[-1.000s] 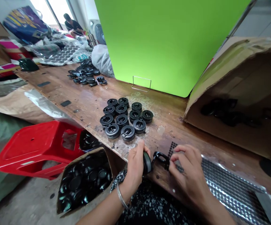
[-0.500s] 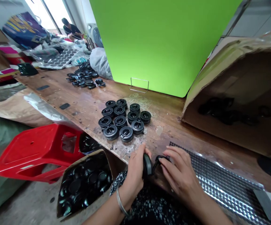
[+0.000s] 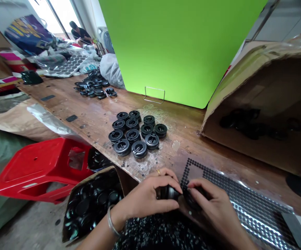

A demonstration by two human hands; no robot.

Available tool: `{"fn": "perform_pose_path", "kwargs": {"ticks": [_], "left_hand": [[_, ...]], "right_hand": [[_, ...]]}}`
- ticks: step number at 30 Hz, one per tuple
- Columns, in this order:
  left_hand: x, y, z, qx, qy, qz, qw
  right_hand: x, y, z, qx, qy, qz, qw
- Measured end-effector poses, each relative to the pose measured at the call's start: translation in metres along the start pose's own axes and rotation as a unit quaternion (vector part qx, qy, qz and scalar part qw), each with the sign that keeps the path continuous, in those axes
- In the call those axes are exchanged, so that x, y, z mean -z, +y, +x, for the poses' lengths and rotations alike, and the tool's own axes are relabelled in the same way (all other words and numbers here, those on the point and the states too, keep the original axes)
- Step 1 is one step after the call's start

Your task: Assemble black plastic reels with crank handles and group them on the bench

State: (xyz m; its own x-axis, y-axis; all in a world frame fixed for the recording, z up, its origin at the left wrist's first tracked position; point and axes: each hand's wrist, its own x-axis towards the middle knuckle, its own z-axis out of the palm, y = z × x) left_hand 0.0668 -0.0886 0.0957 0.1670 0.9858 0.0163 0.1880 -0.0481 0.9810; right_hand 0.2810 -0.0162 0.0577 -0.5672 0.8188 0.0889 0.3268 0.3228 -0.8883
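My left hand [image 3: 147, 194], with a ring and a bracelet, is curled around a thick round black plastic part [image 3: 170, 192]. Just to its right, my right hand [image 3: 214, 208] pinches a second dark curved piece [image 3: 191, 199], partly covered by the fingers. The two pieces are close together above the front edge of the table; whether they touch I cannot tell. Beyond the hands stands a group of several round black parts [image 3: 139, 148] with slotted centres. Beside my right hand lies a sheet of small black dots [image 3: 233, 189].
A cardboard box [image 3: 254, 152] with dark parts lies on its side at the right. A green board [image 3: 181, 52] stands behind. Black pieces [image 3: 94, 83] are heaped farther back. A red stool [image 3: 43, 163] and a box of black parts [image 3: 93, 205] stand lower left. Another person [image 3: 80, 34] sits far off.
My left hand has turned over the round part, its back now facing up. My right hand has moved slightly down and right, uncovering more of the dot sheet's corner.
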Motion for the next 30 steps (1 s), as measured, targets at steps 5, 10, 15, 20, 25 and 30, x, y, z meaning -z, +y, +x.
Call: {"fn": "perform_pose_path", "kwargs": {"ticks": [5,10,15,20,25,30], "left_hand": [[0.0,-0.018,0.0,0.117,0.157,-0.108,0.975],[-0.009,-0.032,0.005,0.214,0.191,-0.408,0.867],[-0.007,-0.035,0.007,0.225,0.151,-0.492,0.827],[-0.007,-0.034,0.006,0.215,0.129,-0.496,0.831],[-0.012,-0.033,0.004,0.22,0.129,-0.479,0.84],[-0.017,-0.035,0.002,0.222,0.153,-0.462,0.845]], "right_hand": [[0.008,0.019,0.028,-0.057,0.02,-0.027,0.998],[0.006,0.036,0.049,0.072,-0.029,-0.214,0.974],[0.0,0.04,0.055,0.084,-0.064,-0.293,0.95],[-0.001,0.04,0.055,0.089,-0.059,-0.308,0.945],[-0.002,0.042,0.056,0.095,-0.063,-0.302,0.947],[-0.006,0.043,0.061,0.085,-0.053,-0.307,0.947]]}}
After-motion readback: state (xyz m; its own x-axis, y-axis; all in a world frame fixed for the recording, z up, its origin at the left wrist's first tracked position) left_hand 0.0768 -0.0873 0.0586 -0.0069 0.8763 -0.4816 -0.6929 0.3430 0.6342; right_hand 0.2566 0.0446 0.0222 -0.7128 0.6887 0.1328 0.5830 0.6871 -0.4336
